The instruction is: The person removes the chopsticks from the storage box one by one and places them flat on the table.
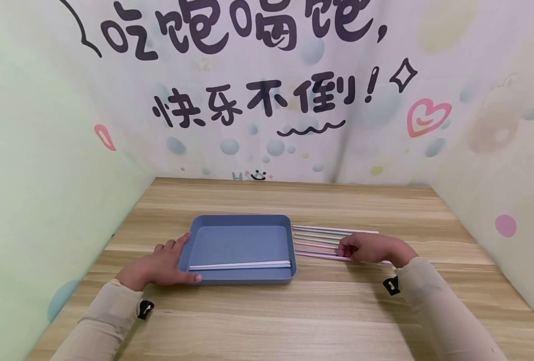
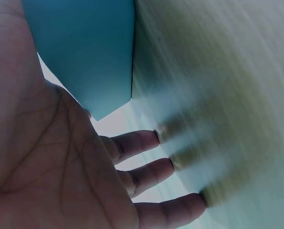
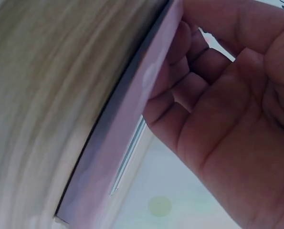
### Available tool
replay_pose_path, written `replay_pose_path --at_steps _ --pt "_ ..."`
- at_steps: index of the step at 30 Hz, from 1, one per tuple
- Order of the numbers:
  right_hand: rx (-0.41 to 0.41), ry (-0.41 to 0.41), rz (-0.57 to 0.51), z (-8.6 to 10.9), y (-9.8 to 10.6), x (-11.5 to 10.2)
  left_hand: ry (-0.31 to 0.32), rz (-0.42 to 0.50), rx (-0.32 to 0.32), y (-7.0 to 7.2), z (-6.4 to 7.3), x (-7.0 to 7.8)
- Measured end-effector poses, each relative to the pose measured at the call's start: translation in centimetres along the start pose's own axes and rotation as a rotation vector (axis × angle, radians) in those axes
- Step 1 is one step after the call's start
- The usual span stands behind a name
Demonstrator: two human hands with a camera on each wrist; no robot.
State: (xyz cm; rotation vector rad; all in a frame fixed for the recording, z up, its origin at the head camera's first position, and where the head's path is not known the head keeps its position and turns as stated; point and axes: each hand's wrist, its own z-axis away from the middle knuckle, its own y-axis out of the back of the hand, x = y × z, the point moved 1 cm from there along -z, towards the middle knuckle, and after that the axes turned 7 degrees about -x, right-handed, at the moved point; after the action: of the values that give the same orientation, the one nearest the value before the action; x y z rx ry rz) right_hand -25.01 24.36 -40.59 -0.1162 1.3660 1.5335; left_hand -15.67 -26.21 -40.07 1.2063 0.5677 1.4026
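A blue rectangular tray (image 1: pixel 237 219) lies on the table, with a pair of pale chopsticks (image 1: pixel 240 265) along its front inside. My left hand (image 1: pixel 163 263) rests against the tray's left side, fingers spread, thumb at the front left corner. Its straight fingertips touch the tabletop beside the blue wall (image 2: pixel 91 57) in the left wrist view. Right of the tray, several coloured chopsticks (image 1: pixel 314 235) lie side by side. My right hand (image 1: pixel 368 247) is over their right part, pinching pink chopsticks (image 3: pixel 132 114) at the near side of the row between thumb and curled fingers.
The wood-grain table (image 1: pixel 258 321) meets a printed cloth wall (image 1: pixel 249 150) at the back. Pale side walls (image 1: pixel 37 150) border it left and right. A black strap piece (image 1: pixel 391 286) hangs at the right sleeve, another (image 1: pixel 145 309) at the left.
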Motion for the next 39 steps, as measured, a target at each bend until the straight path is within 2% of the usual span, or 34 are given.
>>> replay_pose_path --at_steps 16,21,26,30,39 --pt "-0.006 -0.002 -0.017 0.0 0.1 0.0 -0.003 -0.003 0.004 0.0 0.1 0.0" --pt "-0.011 -0.028 0.021 0.0 0.5 -0.4 0.0 0.002 0.002 0.0 0.1 0.0" --pt "0.006 0.016 0.08 -0.2 1.1 -1.2 0.004 0.004 0.002 -0.1 0.0 -0.1" --pt "0.013 0.053 0.088 -0.6 1.6 -2.2 0.01 0.007 -0.002 -0.2 0.0 -0.1" --pt "0.015 0.049 0.104 -2.5 2.3 -4.7 0.014 0.0 -0.002 -0.2 -0.1 -0.2"
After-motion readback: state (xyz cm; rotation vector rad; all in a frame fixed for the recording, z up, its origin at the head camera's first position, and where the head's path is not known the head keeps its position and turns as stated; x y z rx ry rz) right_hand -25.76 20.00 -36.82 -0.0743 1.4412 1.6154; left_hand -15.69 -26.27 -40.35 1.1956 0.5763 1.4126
